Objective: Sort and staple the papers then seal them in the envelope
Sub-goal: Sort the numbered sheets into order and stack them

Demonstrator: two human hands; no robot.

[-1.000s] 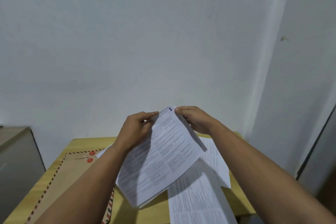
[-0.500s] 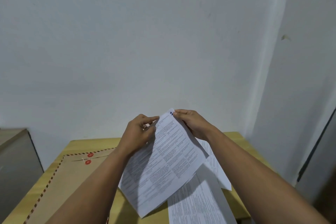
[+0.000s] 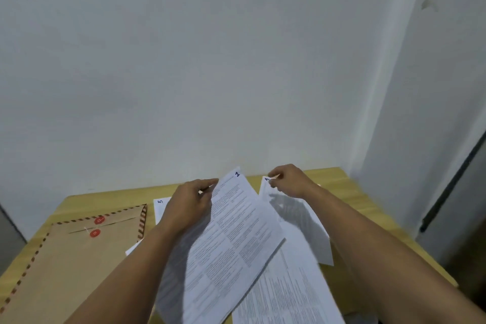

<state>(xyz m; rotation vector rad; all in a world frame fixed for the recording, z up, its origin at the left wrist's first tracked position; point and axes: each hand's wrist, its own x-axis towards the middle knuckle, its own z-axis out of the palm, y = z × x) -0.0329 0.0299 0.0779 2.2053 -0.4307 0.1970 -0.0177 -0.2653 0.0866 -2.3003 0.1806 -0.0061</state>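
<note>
Sorting is under way: the left hand (image 3: 190, 205) pinches the numbered sheets (image 3: 231, 239), the right hand (image 3: 288, 181) pinches another page (image 3: 294, 216), which likely needs ordering next.

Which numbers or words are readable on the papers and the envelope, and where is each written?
"2": top corner of the white printed sheet in the left hand.
"1": corner of the white sheet pinched by the right hand.
"5": corner of the white sheet lying on the table.
Printed body text: too small.
Brown envelope: none.

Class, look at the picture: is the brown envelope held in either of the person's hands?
No, the envelope lies flat on the table, while both hands hold printed sheets.
</note>
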